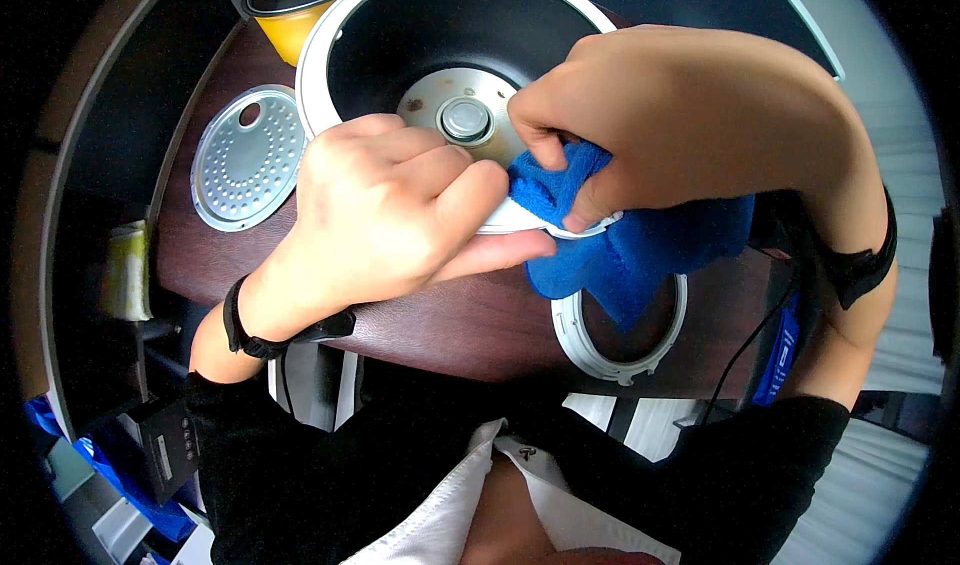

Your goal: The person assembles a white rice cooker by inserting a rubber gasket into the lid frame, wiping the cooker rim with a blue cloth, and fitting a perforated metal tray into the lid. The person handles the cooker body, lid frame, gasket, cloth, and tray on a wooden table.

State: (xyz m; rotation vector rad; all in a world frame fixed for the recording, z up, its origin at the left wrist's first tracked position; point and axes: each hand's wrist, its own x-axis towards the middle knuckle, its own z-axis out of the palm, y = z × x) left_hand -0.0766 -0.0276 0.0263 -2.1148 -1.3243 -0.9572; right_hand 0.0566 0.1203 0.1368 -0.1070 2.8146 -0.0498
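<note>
A rice cooker body (312,85) with a white rim and dark inside stands in front of me. At its bottom lies a stained metal heating plate (425,95) with a round button in the middle. My left hand (390,200) is closed over the near rim, thumb stretched along the outer side. Just right of it, my right hand (640,115) pinches a blue cloth (650,250) against the same rim. Part of the cloth is bunched between thumb and fingers, and the rest hangs down outside the cooker.
A perforated metal disc (243,165) lies on the dark wooden table (470,330) to the left. Behind it is a yellow pot (288,33) with a dark glass lid. A white ring (575,350) rests near the table's front edge, partly under the hanging cloth. A black cable (750,335) runs at the right.
</note>
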